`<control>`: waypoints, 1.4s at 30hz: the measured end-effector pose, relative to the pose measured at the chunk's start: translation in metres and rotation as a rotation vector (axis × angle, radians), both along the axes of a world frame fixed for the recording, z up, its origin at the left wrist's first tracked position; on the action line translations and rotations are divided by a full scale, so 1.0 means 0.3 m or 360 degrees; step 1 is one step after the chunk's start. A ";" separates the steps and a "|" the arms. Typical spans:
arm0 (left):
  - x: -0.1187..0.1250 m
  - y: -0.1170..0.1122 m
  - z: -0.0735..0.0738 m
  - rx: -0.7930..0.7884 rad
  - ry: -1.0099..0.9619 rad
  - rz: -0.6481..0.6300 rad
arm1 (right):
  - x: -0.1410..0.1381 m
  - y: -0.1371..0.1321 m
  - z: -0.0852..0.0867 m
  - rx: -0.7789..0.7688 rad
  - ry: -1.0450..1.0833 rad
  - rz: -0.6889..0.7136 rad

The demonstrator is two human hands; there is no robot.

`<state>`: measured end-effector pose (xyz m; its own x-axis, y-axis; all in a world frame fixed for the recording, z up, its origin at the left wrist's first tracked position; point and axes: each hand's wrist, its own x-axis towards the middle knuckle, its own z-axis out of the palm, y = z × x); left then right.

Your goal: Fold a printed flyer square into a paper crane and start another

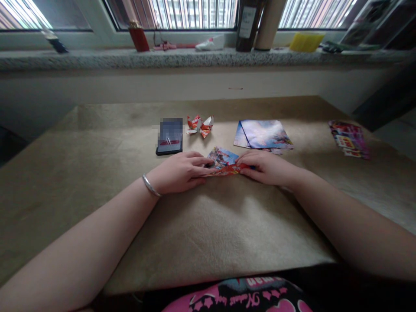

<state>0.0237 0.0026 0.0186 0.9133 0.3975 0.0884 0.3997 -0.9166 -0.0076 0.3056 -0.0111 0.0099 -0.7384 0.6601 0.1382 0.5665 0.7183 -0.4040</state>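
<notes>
A partly folded sheet of printed paper (224,157) lies on the table between my two hands. Its upper part is blue and picture-covered, and a red strip runs along its near edge. On the left side my left hand (182,171) pinches that edge, a silver bracelet (151,185) around the wrist. My right hand (264,167) grips the paper's right end, thumb toward me and fingers over the top. Just beyond the paper stands a folded red and white paper figure (200,126) with pointed flaps.
A phone (170,136) lies left of the paper figure. Several printed sheets (266,134) are stacked beyond my right hand, and colourful cards (349,139) lie far right. The table (208,234) meets a wall below a stone windowsill (182,60) holding bottles and small items.
</notes>
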 end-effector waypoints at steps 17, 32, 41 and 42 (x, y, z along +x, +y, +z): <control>0.021 -0.030 -0.008 -0.0571 -0.0354 0.0330 | -0.063 -0.014 -0.019 -0.0062 -0.0020 -0.0457; 0.041 -0.032 -0.019 -0.0277 -0.0138 0.0155 | -0.097 -0.021 -0.037 0.0101 0.0037 -0.0927; 0.048 -0.041 -0.027 -0.0289 -0.0158 0.0216 | -0.082 -0.033 -0.028 0.0621 0.0136 -0.0113; 0.048 -0.041 -0.026 -0.0306 -0.0169 0.0209 | -0.082 -0.035 -0.025 0.0622 0.0113 -0.0085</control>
